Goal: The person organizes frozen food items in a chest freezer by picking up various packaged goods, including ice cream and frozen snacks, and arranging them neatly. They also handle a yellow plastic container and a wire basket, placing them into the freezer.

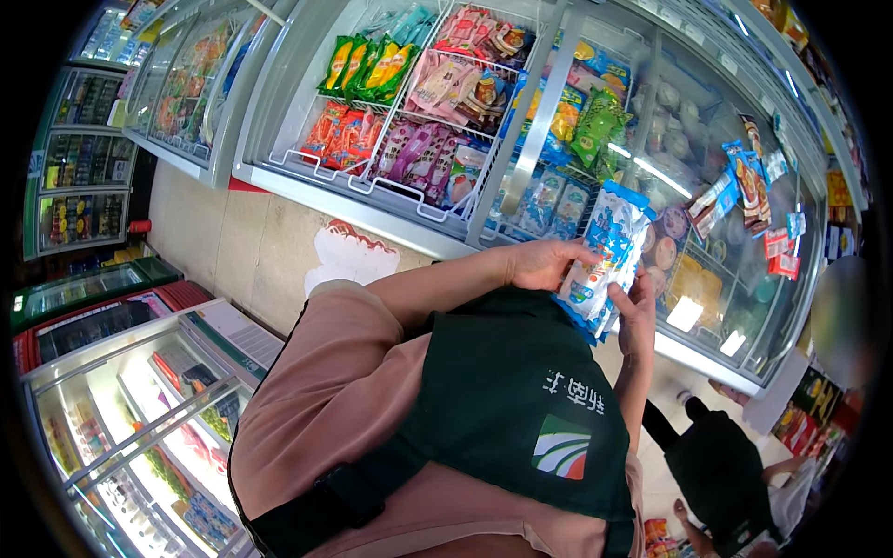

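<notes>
Both hands hold a small stack of blue-and-white ice-cream packets [605,240] over the near edge of the chest freezer [432,240]. My left hand [548,265] grips the stack from its left side, thumb on the top wrapper. On its right side, my right hand [636,307] has its thumb across the lower end; fingers reach behind, partly hidden. Similar blue-and-white packets [551,199] lie under the glass just beyond. Left of that glass, the open freezer bay shows wire baskets with green-and-yellow corn-shaped packets [370,66], red packets [342,136] and purple packets [415,153].
On the right-hand sliding glass lid [677,181] lie several loose blue-and-brown packets [750,185] and small red packets [781,254]. Another chest freezer [188,91] stands at the left. A lit display freezer [139,432] is at lower left. A co-worker in dark clothing [722,467] is at lower right.
</notes>
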`<state>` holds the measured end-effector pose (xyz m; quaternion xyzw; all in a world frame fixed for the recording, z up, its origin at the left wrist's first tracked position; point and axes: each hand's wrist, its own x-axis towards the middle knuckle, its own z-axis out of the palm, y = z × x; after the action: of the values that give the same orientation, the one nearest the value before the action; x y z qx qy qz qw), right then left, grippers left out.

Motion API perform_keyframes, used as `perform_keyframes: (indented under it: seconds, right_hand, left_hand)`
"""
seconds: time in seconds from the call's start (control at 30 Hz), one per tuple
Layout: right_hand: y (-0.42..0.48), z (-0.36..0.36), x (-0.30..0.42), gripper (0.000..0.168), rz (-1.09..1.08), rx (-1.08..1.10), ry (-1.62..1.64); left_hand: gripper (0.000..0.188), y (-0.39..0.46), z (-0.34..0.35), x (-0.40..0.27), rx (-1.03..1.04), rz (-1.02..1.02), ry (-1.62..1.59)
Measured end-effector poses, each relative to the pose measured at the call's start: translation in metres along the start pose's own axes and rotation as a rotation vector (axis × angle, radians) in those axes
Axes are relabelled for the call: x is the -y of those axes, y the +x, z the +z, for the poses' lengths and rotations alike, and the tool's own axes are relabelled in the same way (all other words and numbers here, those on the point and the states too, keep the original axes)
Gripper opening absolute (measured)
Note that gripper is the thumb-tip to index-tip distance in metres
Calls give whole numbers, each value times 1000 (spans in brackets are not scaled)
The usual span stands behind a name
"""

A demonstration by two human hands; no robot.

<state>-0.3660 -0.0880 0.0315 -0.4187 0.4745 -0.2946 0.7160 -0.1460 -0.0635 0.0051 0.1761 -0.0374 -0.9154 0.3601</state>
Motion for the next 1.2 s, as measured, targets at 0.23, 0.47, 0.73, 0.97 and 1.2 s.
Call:
perform_keyframes:
  seconds: [0.23, 0.47, 0.73, 0.97, 1.2]
  right_hand:
    - [21, 75, 12, 47, -13, 44, 7]
    - [42, 137, 43, 56, -82, 253, -214]
    - [42, 80, 16, 42, -5, -94, -211]
    - [18, 79, -16, 41, 81, -259, -108]
    - [-7, 75, -37, 40, 137, -406, -97]
  left_hand:
    - [51, -43, -47, -21, 0, 90, -28]
    - [49, -138, -89, -79, -153, 487, -92]
    - [39, -150, -187, -147, -647, 343, 89]
    - [31, -48, -240, -147, -677, 166, 380]
    - [58, -26, -246, -100, -602, 174, 277]
